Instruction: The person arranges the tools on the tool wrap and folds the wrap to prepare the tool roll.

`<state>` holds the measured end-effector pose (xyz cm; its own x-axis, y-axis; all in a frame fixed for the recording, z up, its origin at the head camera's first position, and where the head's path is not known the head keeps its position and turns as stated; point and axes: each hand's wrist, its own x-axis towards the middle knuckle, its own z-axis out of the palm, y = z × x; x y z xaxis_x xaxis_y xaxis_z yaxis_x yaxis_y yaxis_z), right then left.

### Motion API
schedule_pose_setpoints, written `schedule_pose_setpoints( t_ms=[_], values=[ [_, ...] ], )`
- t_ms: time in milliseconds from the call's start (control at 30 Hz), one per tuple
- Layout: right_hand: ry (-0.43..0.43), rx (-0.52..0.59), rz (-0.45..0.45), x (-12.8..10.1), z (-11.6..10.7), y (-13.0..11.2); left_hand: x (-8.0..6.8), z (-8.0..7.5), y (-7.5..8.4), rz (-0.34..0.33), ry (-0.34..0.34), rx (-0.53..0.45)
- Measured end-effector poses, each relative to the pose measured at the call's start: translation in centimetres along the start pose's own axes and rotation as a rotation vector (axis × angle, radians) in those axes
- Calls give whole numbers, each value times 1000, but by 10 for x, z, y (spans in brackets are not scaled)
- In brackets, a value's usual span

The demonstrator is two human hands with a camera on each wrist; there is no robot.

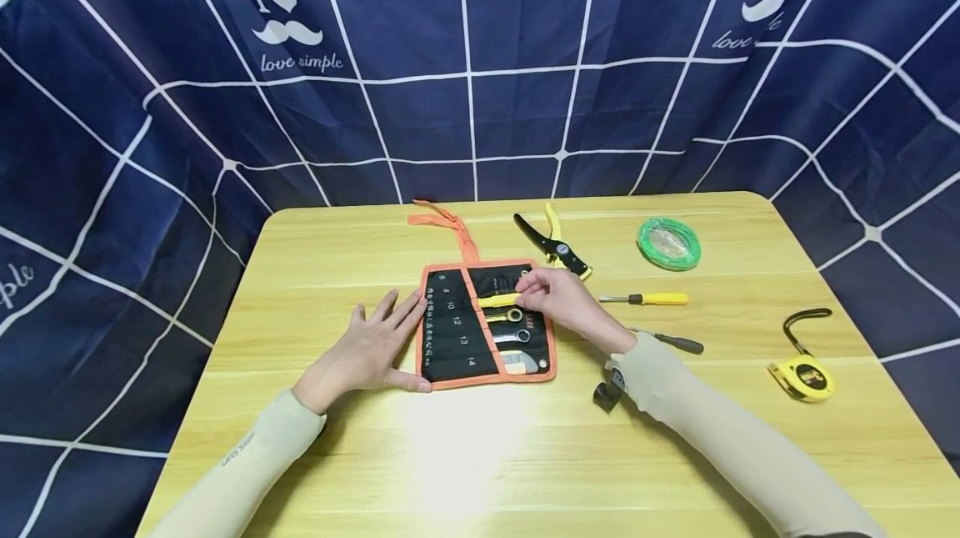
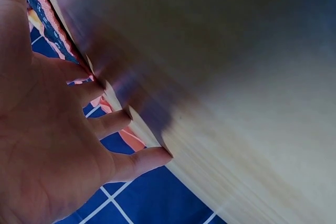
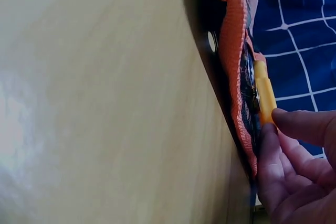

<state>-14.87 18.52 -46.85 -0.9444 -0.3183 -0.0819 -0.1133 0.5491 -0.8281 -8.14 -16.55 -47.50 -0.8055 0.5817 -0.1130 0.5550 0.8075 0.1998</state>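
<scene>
Head view shows the right hand [image 1: 558,298] pinching the right end of a short yellow-handled tool [image 1: 498,299] between thumb and fingertips; the right wrist view confirms it, with the fingertips [image 3: 294,124] closed on the yellow end [image 3: 265,95]. This tool lies on the unrolled black fabric tool pouch with orange edging [image 1: 450,325], in its far right part, and its long axis runs left to right, so the free end points left, away from the grip and toward the pocket side. The right hand is clearly the nearer one to it.

The left hand [image 1: 371,346] rests flat on the light wooden table [image 1: 337,254] with fingers spread, its fingertips touching the left border of the pouch; it holds nothing. Nearer on the pouch lie two metal ring spanners [image 1: 510,325], parallel to the yellow tool.

To the right of the pouch are black and yellow pliers [image 1: 558,246] at the far side, a green coil of wire [image 1: 669,243], a yellow-handled screwdriver [image 1: 648,299], a dark-handled screwdriver [image 1: 675,342], and, well apart at the right, a yellow tape measure [image 1: 802,375].
</scene>
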Motion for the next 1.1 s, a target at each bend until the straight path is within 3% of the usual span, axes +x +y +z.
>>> schedule_pose_setpoints(
  t_ms=[433, 800, 1100],
  values=[
    [-54, -4, -16, 6, 1, 0, 0, 2, 1, -6, 8, 19],
    [-112, -115, -56, 7, -1, -11, -1, 2, 1, -9, 18, 2],
    [-67, -92, -20, 7, 9, -13, -2, 2, 2, -6, 18, 10]
  ],
)
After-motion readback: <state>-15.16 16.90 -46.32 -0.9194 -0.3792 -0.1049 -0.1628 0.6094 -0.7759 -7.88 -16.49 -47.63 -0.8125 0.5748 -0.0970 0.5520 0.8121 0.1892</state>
